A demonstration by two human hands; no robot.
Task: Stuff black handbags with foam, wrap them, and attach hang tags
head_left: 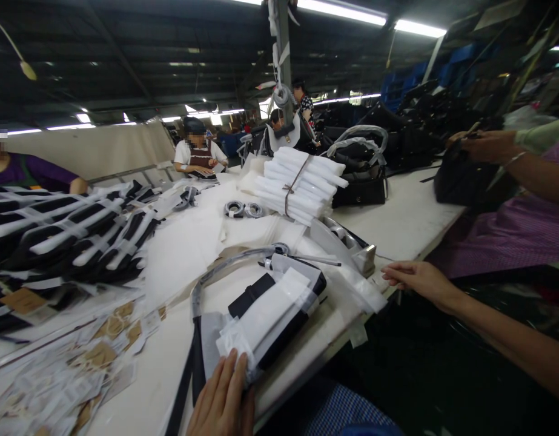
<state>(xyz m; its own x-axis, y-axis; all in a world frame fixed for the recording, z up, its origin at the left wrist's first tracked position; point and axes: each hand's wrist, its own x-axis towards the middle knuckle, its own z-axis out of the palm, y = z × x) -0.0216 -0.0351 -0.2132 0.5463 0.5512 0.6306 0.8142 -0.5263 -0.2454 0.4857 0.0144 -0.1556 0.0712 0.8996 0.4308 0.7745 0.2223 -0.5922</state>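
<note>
A black handbag (286, 327) lies on the white table in front of me, with white foam sheet and clear tape over it. Its long strap (196, 303) curves out to the left, partly wrapped in clear film. My left hand (224, 393) rests flat on the bag's near end, fingers stretched out. Off the table's right edge, my right hand (418, 280) has its fingertips drawn together; whatever is in them, if anything, is too small to make out. Just left of those fingertips stands a tape dispenser (363, 257) with a metal end, partly under translucent sheeting.
A tied bundle of white foam (301, 184) sits beyond the bag, near two tape rolls (243, 209). Wrapped black straps or bags (79, 236) are piled left, above loose paper tags (92, 363). A co-worker's hands (486, 145) hold a black bag at right. Other people sit farther back.
</note>
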